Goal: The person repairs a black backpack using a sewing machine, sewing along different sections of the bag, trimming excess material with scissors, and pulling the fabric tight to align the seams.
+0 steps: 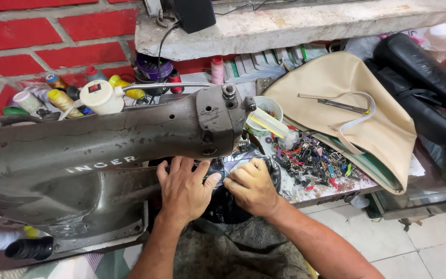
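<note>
A dark, worn sewing machine [104, 139] fills the left and middle of the head view, its head ending above my hands. My left hand [183, 188] lies flat with fingers spread on a dark piece of material [233, 160] under the machine's head. Beside it, my right hand [251, 187] has its fingers curled, pinching the same material just right of the needle area. The needle itself is hidden behind the machine head and my fingers. More dark fabric [223, 206] hangs down from the table edge between my forearms.
A pile of small metal parts and zipper pulls [313, 163] lies right of my hands. A beige sheet [347, 98] with a strap and black bags [419, 82] sit further right. Thread spools [63, 98] and a lamp [101, 95] stand behind the machine by a red brick wall [27, 36].
</note>
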